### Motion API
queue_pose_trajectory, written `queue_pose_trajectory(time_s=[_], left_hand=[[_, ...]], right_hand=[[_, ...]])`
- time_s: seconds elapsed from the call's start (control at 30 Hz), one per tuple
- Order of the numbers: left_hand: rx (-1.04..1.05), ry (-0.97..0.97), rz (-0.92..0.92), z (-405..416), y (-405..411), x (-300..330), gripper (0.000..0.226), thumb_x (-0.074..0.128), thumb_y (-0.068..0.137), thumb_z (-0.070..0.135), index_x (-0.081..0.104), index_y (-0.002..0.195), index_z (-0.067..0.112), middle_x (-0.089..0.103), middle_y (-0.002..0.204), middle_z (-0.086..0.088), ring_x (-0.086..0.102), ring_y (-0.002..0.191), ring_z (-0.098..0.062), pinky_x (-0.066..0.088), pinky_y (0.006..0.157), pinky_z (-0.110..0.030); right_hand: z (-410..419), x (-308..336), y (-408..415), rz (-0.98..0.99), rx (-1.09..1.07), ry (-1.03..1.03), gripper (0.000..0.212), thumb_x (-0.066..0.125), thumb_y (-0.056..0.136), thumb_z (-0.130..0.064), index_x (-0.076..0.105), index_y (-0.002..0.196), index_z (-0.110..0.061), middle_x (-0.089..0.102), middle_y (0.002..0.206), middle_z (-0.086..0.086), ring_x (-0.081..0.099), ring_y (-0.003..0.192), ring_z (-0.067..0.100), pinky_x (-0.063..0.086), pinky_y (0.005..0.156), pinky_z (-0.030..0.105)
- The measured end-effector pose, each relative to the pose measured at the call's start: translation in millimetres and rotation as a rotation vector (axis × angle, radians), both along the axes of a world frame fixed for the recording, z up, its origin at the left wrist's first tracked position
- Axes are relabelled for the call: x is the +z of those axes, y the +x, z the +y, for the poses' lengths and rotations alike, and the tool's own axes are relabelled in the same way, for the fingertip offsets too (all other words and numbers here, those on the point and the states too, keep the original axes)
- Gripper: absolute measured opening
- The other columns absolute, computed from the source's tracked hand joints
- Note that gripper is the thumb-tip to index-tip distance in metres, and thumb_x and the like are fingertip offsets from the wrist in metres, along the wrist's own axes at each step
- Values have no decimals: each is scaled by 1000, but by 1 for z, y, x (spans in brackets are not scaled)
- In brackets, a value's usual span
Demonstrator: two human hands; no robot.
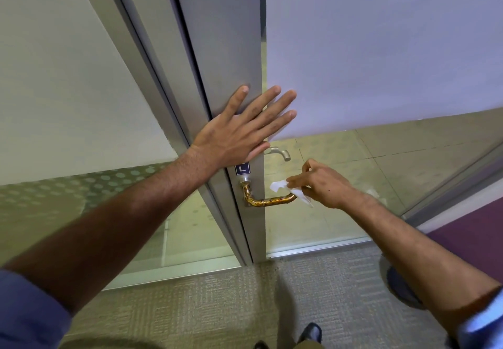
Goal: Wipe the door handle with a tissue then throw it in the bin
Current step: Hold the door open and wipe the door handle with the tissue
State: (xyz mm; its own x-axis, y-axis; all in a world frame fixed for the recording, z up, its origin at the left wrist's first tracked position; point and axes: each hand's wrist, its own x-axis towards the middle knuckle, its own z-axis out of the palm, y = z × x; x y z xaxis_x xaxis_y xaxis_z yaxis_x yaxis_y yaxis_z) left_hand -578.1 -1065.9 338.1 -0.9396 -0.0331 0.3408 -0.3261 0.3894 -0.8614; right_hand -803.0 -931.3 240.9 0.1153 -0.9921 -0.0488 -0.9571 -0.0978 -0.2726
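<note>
Sideways from the door's edge, the shiny brass handle [268, 199] runs level, its free end pointing right. Beside that end, the right hand [324, 185] pinches a crumpled white tissue [288, 189], while the left hand [239, 128] lies spread flat on the door [217, 49] above.

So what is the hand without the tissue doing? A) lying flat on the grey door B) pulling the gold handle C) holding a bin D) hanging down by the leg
A: the left hand lies open with fingers spread against the grey metal door edge, above the curved gold-coloured lever handle, while the right hand pinches the crumpled white tissue by the handle's tip.
</note>
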Motion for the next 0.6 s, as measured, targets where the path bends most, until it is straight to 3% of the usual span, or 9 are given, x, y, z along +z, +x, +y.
queue_pose_trajectory(time_s=[0.13, 0.23, 0.47, 0.6], left_hand=[[-2, 8, -1, 0, 0, 0, 78, 23, 111, 62, 4, 174, 20, 3, 176, -12, 14, 160, -34, -8, 119, -64], [3, 9, -2, 1, 0, 0, 79, 24, 111, 62, 3, 174, 19, 3, 176, -12, 14, 161, -34, -7, 119, -64], [2, 22, 5, 1, 0, 0, 82, 28, 110, 63, 3, 174, 19, 3, 176, -11, 13, 161, -34, -5, 119, -63], [-2, 25, 2, 1, 0, 0, 81, 26, 110, 62, 2, 174, 19, 3, 176, -12, 13, 161, -34, -5, 119, -63]], right_hand=[[1, -9, -2, 45, 46, -20, 42, 71, 88, -22, 66, 126, -38, 57, 111, 2, 52, 101, 22, 50, 80, 37], [8, -20, 9, -63, -25, 17, 38, 71, 88, -23, 69, 121, -40, 56, 117, -1, 51, 110, 24, 48, 88, 40], [28, -48, 56, -230, -319, -146, 35, 74, 83, -8, 76, 110, -30, 58, 133, 15, 50, 113, 41, 48, 86, 42], [31, -54, 82, -307, -434, -252, 33, 79, 78, -5, 78, 103, -27, 60, 135, 16, 50, 114, 39, 47, 87, 43]])
